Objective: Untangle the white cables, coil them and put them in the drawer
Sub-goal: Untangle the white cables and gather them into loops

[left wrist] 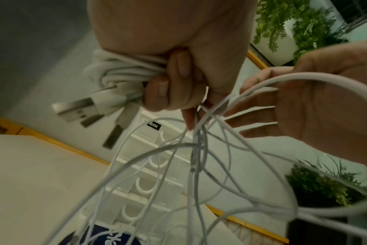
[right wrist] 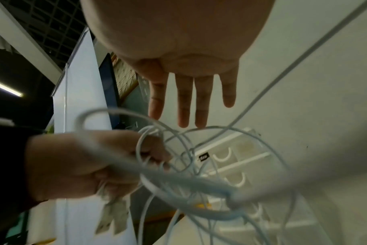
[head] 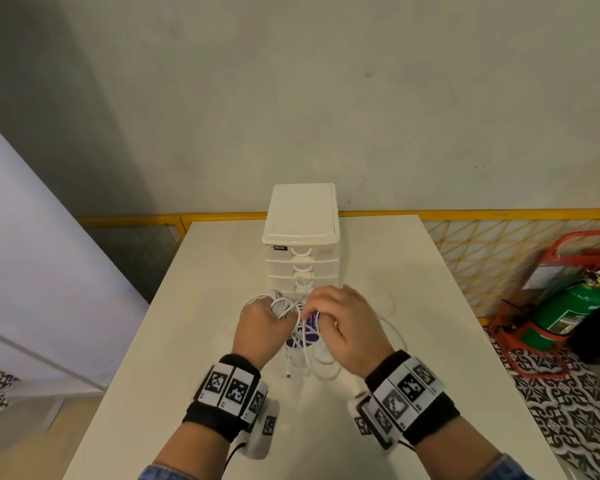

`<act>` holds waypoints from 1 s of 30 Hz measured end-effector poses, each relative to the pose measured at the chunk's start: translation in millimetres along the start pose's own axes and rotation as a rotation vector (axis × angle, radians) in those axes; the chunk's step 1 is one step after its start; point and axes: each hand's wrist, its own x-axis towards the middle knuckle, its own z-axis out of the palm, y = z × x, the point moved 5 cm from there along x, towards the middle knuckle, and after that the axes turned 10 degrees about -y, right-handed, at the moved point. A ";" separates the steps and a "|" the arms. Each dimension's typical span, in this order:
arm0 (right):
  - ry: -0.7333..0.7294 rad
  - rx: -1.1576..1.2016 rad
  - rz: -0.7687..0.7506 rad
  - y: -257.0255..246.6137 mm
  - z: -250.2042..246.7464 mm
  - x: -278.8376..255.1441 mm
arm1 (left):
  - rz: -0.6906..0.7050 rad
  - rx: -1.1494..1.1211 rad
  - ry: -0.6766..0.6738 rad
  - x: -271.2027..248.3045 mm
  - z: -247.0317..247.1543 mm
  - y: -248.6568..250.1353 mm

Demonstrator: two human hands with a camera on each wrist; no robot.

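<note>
Black wristbands (head: 219, 415) carry white tag blocks (black square codes), above denim cuffs (head: 160, 471).

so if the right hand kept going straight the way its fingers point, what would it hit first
Probably the loose cable loops just past the right hand's straight fingertips; beyond them stands the drawer unit. Depth is unclear.

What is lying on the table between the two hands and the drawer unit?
In the head view, only white cables fill the gap between the left hand, right hand and drawer unit.
</note>
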 end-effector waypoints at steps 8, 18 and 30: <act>0.014 -0.036 0.158 22.4 10.6 5.0 | 0.062 -0.106 0.004 -7.7 4.1 7.6; 0.017 -0.028 0.300 54.5 1.7 -5.4 | -0.123 -0.219 0.130 -2.8 -20.5 -1.6; 0.287 0.131 0.648 113.1 -16.7 -36.9 | -0.286 -0.410 0.227 1.9 -40.5 -24.1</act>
